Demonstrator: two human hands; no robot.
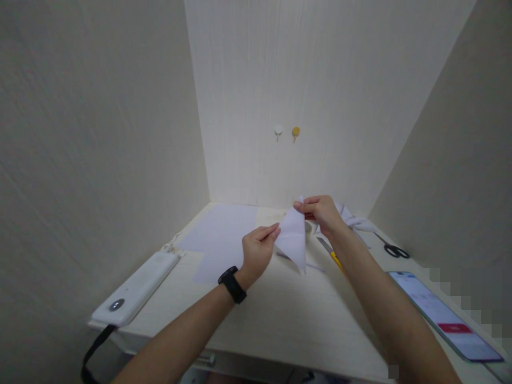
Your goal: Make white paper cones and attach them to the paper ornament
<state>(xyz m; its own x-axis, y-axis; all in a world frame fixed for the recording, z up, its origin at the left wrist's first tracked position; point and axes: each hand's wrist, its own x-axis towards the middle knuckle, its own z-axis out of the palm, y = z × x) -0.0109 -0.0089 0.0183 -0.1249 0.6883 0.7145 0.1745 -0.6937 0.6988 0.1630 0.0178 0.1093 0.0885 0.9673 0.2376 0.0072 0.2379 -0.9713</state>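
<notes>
White device (136, 290): lies at the table's left edge, a black strap hanging off its near end.
Table (280, 314): pale wood grain, boxed in by pale walls on three sides.
Flat paper sheets (224, 234): lie on the table behind the left hand, toward the back wall.
Left hand (258, 250): raised above the table, black watch on the wrist, thumb and fingers pinching the left edge of the folded paper.
Folded paper (293, 237): white, folded to a point that hangs downward, held in the air over the middle of the table between both hands.
Right hand (320, 210): grips the paper's top corner, fingers curled over it; something red shows under the fingers, perhaps a small object, too hidden to tell.
Yellow-handled cutter (332, 253): on the table just beneath the right wrist.
Scissors (394, 248): black handles, near the right wall.
Phone (444, 314): screen lit, at the table's right edge.
</notes>
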